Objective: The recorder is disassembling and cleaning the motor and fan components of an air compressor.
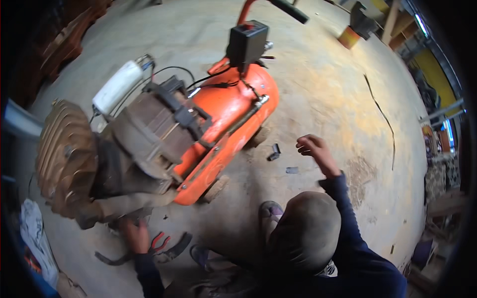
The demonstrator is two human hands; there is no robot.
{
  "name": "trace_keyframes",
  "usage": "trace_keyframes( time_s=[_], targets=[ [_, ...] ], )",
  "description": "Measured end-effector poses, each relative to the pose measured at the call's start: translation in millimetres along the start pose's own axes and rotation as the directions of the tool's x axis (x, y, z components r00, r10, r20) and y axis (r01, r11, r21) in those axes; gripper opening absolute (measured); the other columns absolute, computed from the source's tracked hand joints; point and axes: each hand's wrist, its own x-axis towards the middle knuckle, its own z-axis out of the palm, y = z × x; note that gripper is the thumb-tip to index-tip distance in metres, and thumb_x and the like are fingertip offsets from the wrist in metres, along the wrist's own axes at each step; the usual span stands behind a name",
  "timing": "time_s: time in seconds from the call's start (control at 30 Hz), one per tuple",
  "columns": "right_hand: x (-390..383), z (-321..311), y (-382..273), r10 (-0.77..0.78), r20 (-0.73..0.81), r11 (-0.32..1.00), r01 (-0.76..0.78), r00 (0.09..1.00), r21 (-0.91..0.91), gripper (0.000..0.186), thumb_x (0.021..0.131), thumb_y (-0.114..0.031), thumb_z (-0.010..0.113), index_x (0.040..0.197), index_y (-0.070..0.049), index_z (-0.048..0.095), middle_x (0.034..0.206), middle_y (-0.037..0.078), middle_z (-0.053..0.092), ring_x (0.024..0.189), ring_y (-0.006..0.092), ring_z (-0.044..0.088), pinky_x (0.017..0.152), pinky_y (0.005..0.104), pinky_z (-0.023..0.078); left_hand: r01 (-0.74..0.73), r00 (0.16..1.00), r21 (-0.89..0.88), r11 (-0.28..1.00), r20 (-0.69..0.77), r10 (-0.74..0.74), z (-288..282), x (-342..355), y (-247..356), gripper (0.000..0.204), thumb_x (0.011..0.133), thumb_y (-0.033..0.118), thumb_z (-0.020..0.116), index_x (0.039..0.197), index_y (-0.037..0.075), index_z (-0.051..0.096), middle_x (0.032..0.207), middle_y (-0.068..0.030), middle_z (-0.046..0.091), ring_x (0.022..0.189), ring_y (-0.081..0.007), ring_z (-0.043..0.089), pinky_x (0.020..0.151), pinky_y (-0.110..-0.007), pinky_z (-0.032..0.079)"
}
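While the left hand (135, 234) is at the underside of the compressor (248, 99), its fingertips are hidden; whether they are closed on anything cannot be told. The right hand (319, 153) is raised over the floor (318, 94), fingers loosely curled, nothing seen between them. The compressor, with an orange tank, stands left of the right hand. Red-handled pliers (164, 243) lie just beside the left hand; a small black block (273, 156) lies near the right.
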Motion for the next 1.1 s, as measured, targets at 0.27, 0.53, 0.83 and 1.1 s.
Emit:
trace_keyframes(
  time_s=[0.27, 0.53, 0.83, 1.1],
  targets=[
    [53.2, 2.9, 148.0, -0.370, 0.182, 0.584, 0.380, 0.911, -0.717, 0.025, 0.080, -0.011, 0.072, 0.103, -0.003, 0.071, 0.093, 0.014, 0.068, 0.089, 0.0281, 0.066, 0.078, 0.0337, 0.055, -0.154, 0.979, 0.099, 0.983, 0.150, 0.138, 167.1, -75.4, 20.7, 0.056, 0.082, 0.029, 0.070, 0.134, 0.008, 0.060, 0.151, -0.0144, 0.033, 0.137, -0.0411, 0.027, 0.108, -0.055, 0.027],
    [52.4, 24.3, 111.9, -0.202, 0.405, 0.645, 0.432, 0.892, -0.630, 0.033, 0.078, -0.007, 0.073, 0.111, -0.005, 0.071, 0.105, 0.014, 0.064, 0.093, 0.0268, 0.063, 0.081, 0.0377, 0.053, -0.075, 0.973, 0.123, 0.990, 0.228, 0.045, 141.2, -81.4, 18.5, 0.049, 0.082, 0.028, 0.071, 0.127, 0.009, 0.066, 0.146, -0.0125, 0.038, 0.137, -0.0383, 0.027, 0.108, -0.055, 0.028],
    [-8.7, 74.4, -69.4, -0.370, 0.603, 0.905, 0.420, 0.706, 0.064, 0.034, 0.088, -0.011, 0.075, 0.120, -0.005, 0.068, 0.114, 0.008, 0.064, 0.102, 0.0188, 0.061, 0.087, 0.0315, 0.050, -0.243, 0.771, -0.572, 0.783, 0.376, 0.514, 4.4, -57.2, 107.3, 0.032, 0.087, 0.017, 0.070, 0.116, 0.005, 0.068, 0.120, -0.0124, 0.063, 0.110, -0.0308, 0.062, 0.097, -0.038, 0.047],
    [-42.4, 151.2, -160.6, -0.368, 0.856, 0.850, 0.504, 0.364, 0.151, 0.036, 0.085, -0.004, 0.076, 0.121, -0.003, 0.068, 0.113, 0.008, 0.061, 0.105, 0.0193, 0.060, 0.086, 0.0329, 0.053, -0.401, 0.636, -0.767, 0.500, 0.159, 0.755, -91.0, -45.8, 174.6, 0.038, 0.084, 0.011, 0.074, 0.120, 0.002, 0.063, 0.124, -0.0127, 0.061, 0.112, -0.0244, 0.062, 0.094, -0.036, 0.049]
  ],
)
